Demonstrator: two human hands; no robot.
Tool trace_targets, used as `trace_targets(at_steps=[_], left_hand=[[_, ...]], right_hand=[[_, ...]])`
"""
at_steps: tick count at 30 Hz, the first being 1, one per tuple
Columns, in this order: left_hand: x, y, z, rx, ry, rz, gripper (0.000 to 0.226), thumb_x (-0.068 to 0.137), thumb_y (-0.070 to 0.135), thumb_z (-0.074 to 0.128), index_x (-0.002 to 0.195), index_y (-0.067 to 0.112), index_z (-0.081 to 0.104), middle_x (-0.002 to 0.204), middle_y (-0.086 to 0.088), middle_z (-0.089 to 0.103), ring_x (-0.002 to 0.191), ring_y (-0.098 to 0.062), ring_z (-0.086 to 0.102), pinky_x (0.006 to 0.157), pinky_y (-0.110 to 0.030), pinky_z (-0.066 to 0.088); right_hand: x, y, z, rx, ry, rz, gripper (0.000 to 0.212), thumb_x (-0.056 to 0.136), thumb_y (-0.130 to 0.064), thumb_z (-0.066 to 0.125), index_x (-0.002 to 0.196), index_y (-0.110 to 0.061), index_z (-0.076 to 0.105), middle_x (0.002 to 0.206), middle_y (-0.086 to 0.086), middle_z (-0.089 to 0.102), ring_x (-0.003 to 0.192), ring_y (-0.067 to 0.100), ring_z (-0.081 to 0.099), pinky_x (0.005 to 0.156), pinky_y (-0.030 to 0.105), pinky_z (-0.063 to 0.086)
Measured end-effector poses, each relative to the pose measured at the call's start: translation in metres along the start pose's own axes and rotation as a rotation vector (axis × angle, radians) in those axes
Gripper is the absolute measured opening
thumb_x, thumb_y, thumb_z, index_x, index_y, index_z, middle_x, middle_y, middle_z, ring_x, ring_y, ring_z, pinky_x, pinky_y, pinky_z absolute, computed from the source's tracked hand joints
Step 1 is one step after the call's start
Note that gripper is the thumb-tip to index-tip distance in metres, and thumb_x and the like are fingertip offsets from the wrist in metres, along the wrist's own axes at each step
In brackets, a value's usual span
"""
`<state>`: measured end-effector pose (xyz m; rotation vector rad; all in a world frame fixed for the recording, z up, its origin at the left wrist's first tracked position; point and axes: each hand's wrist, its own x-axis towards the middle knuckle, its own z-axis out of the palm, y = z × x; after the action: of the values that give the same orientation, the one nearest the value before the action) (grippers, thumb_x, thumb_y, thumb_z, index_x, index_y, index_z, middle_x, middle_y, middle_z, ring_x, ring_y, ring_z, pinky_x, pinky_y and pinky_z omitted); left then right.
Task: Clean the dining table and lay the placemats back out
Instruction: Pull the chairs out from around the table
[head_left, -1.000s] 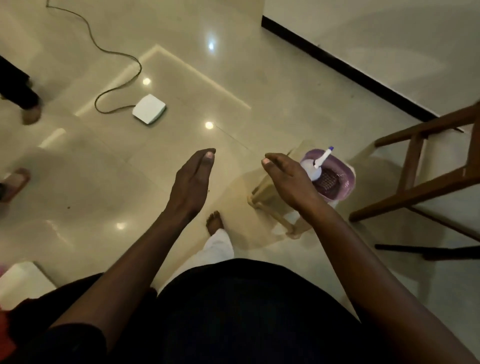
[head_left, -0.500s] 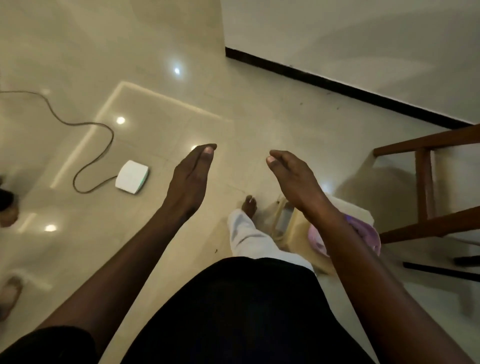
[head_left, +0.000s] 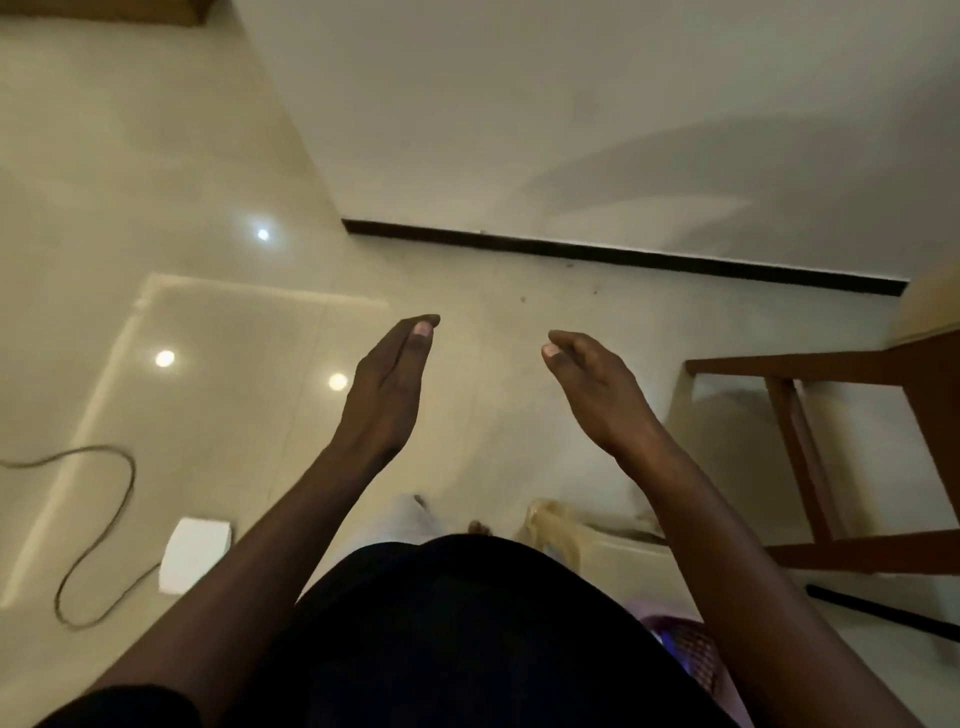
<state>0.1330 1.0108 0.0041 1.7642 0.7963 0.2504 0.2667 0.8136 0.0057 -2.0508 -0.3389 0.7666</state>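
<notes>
**Both hands free and apart above the floor**

Nearest the camera is the person's dark top (head_left: 467, 634), filling the bottom middle of the view. Just to its right, a purple mesh basket (head_left: 683, 647) shows between the top and the right forearm, mostly hidden. It seems to sit on a pale stool (head_left: 566, 540), whose near edge runs under the arm.

To the left, a white box (head_left: 195, 553) lies on the floor (head_left: 182, 182), with a thin cable (head_left: 111, 525) looping away from it toward the left edge. A bare foot (head_left: 480, 527) and a white trouser leg (head_left: 415, 517) show just past the top, blurred.

Both forearms reach forward. The left hand (head_left: 387, 395) is relaxed, fingers straight and together, palm turned inward, holding nothing. The right hand (head_left: 597, 397) mirrors it: fingers extended, palm facing the left, also holding nothing. The two are apart and touch nothing.

Right of the right hand stands a brown wooden frame (head_left: 802, 447) of rails and legs. Whether it belongs to the dining table cannot be told. A black bar (head_left: 883, 610) lies on the floor near its foot.

Farther out, the glossy tiles carry three round light reflections to the left. A black skirting (head_left: 623, 257) runs along the base of the pale wall (head_left: 571, 104).
</notes>
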Motion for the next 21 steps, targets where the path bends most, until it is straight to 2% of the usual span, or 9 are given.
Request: trace_targets(at_steps=[8, 14, 18, 20, 21], left_hand=[[0.197, 0.073, 0.077, 0.014, -0.259, 0.132, 0.058, 0.097, 0.069, 0.039, 0.135, 0.036, 0.068, 0.135, 0.02, 0.068, 0.129, -0.001, 0.059, 0.118, -0.048, 0.044], [0.321, 0.157, 0.163, 0.065, -0.554, 0.266, 0.053, 0.102, 0.063, 0.039, 0.135, 0.033, 0.068, 0.134, 0.021, 0.067, 0.129, -0.001, 0.059, 0.117, -0.047, 0.045], [0.371, 0.2, 0.234, 0.138, -0.756, 0.334, 0.051, 0.103, 0.062, 0.04, 0.134, 0.034, 0.068, 0.135, 0.02, 0.067, 0.13, -0.001, 0.059, 0.117, -0.047, 0.045], [0.391, 0.218, 0.276, 0.172, -0.828, 0.372, 0.053, 0.101, 0.065, 0.04, 0.134, 0.035, 0.068, 0.136, 0.02, 0.067, 0.131, -0.002, 0.059, 0.117, -0.048, 0.045], [0.397, 0.226, 0.295, 0.181, -0.858, 0.391, 0.054, 0.1, 0.065, 0.04, 0.134, 0.034, 0.068, 0.135, 0.02, 0.067, 0.13, -0.003, 0.059, 0.116, -0.049, 0.045]], right_hand=[[0.117, -0.021, -0.089, 0.086, 0.263, 0.108, 0.049, 0.106, -0.047, 0.052, 0.15, -0.027, 0.053, 0.152, -0.01, 0.055, 0.138, 0.005, 0.049, 0.111, 0.027, 0.038], [0.172, -0.032, -0.164, 0.223, 0.545, 0.238, 0.048, 0.104, -0.048, 0.056, 0.148, -0.029, 0.055, 0.149, -0.01, 0.057, 0.137, 0.005, 0.05, 0.113, 0.031, 0.041], [0.188, -0.018, -0.207, 0.314, 0.702, 0.311, 0.052, 0.103, -0.054, 0.053, 0.151, -0.032, 0.052, 0.149, -0.008, 0.057, 0.138, 0.008, 0.051, 0.114, 0.04, 0.043], [0.195, -0.007, -0.231, 0.334, 0.807, 0.342, 0.053, 0.104, -0.054, 0.052, 0.152, -0.032, 0.05, 0.152, -0.009, 0.055, 0.138, 0.007, 0.048, 0.109, 0.035, 0.044], [0.196, -0.002, -0.241, 0.349, 0.85, 0.352, 0.052, 0.104, -0.053, 0.052, 0.152, -0.032, 0.049, 0.153, -0.011, 0.051, 0.137, 0.005, 0.046, 0.104, 0.028, 0.046]])
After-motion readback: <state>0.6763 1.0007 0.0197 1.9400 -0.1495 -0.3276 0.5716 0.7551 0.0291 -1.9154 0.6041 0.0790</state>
